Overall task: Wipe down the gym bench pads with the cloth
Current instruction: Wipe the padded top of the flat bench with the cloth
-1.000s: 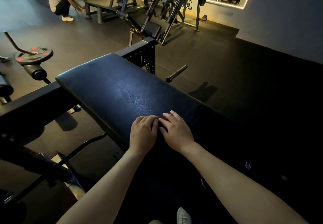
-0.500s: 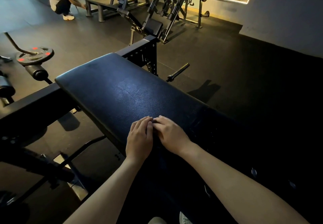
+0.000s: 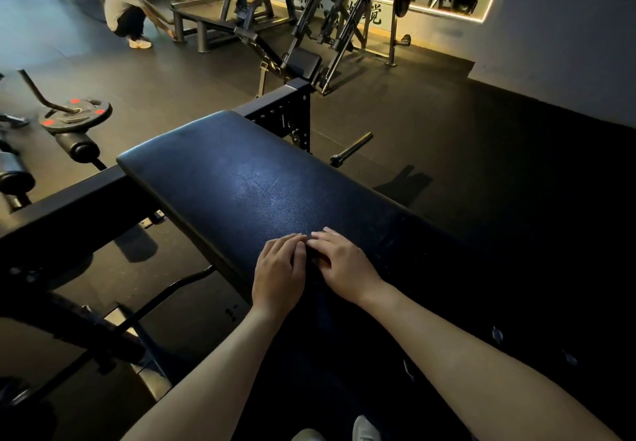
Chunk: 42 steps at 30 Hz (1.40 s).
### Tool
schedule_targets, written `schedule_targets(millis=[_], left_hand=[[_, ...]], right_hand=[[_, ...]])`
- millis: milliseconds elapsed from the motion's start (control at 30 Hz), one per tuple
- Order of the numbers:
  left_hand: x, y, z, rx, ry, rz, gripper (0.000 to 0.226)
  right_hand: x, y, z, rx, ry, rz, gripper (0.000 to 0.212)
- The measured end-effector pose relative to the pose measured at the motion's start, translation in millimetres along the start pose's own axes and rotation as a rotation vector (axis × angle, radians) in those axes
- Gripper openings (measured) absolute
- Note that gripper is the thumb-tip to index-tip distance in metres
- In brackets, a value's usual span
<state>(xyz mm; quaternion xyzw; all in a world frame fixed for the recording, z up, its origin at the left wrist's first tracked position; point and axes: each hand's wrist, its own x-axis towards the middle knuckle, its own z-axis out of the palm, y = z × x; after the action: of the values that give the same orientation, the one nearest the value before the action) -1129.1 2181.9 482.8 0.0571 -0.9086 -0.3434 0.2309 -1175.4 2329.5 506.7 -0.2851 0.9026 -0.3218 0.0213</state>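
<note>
1. Head view: my left hand [image 3: 278, 275] and right hand [image 3: 344, 268] lie palm-down, side by side, on the near part of the bench pad [image 3: 241, 182], their fingertips touching.
2. The fingers of both hands are slightly bent. I cannot tell whether they hold anything.
3. A dark fold [image 3: 318, 261] shows between the hands. I cannot tell whether it is the cloth.
4. The rest of the pad stretches ahead and to the left.
</note>
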Motion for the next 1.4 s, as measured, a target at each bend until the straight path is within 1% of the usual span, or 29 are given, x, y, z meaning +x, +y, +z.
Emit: schedule_targets(millis=[67, 133, 200, 267, 433, 600, 700, 767, 833, 900, 1000, 1100, 1167, 1233, 1300, 1333, 1400], left_hand=[[-2.2, 0.4, -1.9, 0.031, -0.001, 0.002, 0.045], [-7.7, 1.4, -4.5, 0.069, -0.014, -0.005, 0.045], [-19.0, 0.0, -8.6, 0.069, -0.030, -0.002, 0.044], [-34.9, -6.2, -14.3, 0.014, -0.038, 0.020, 0.045], [-72.9, -22.8, -27.0, -0.087, -0.063, 0.089, 0.044], [-91.3, -27.6, -36.9, -0.115, -0.045, 0.052, 0.047], [-93.3, -33.1, -42.4, -0.080, -0.050, 0.057, 0.047], [-92.8, -37.0, -45.1, -0.043, -0.066, 0.068, 0.049], [-91.3, -39.5, -47.8, -0.033, -0.082, 0.064, 0.050], [-89.5, -42.2, -49.7, -0.032, -0.090, 0.048, 0.053], [-84.1, -48.5, -53.0, -0.049, -0.083, -0.019, 0.059], [-75.9, -57.3, -57.5, -0.041, -0.090, -0.042, 0.064], [-70.1, -60.9, -61.0, -0.030, -0.098, -0.055, 0.064], [-65.9, -61.8, -63.9, -0.029, -0.107, -0.071, 0.060], [-63.5, -61.8, -65.8, -0.043, -0.092, -0.079, 0.055], [-62.5, -61.7, -66.9, -0.060, -0.080, -0.089, 0.054], [-60.5, -60.7, -68.3, -0.101, -0.056, -0.131, 0.051]], right_hand=[[-1.0, 3.3, -7.5, -0.021, 0.026, 0.029, 0.036], [-5.8, 8.9, -13.7, -0.110, 0.080, 0.117, 0.039], [-15.7, 8.5, -11.1, -0.148, 0.069, 0.185, 0.044], [-25.4, 2.5, -0.8, -0.123, 0.062, 0.204, 0.044], [-42.9, -25.0, 21.8, -0.089, 0.145, 0.161, 0.039], [-70.1, -60.9, 58.6, -0.094, 0.156, 0.056, 0.038], [-66.4, -63.1, 55.1, -0.102, 0.172, 0.051, 0.037], [-59.7, -55.0, 45.8, -0.141, 0.247, 0.134, 0.037], [-56.9, -51.1, 41.1, -0.177, 0.282, 0.230, 0.040], [-58.2, -57.5, 47.1, -0.182, 0.265, 0.233, 0.039], [-63.8, -72.5, 63.3, -0.147, 0.246, 0.119, 0.035], [-59.5, -72.9, 63.2, -0.075, 0.213, 0.022, 0.033], [-42.2, -66.3, 56.0, -0.044, 0.252, 0.051, 0.033], [-20.5, -59.6, 48.8, -0.039, 0.282, 0.156, 0.037], [-5.6, -61.5, 52.0, -0.058, 0.219, 0.230, 0.041], [-2.3, -65.8, 57.2, -0.074, 0.184, 0.218, 0.041], [-4.5, -77.3, 69.1, -0.083, 0.152, 0.123, 0.037]])
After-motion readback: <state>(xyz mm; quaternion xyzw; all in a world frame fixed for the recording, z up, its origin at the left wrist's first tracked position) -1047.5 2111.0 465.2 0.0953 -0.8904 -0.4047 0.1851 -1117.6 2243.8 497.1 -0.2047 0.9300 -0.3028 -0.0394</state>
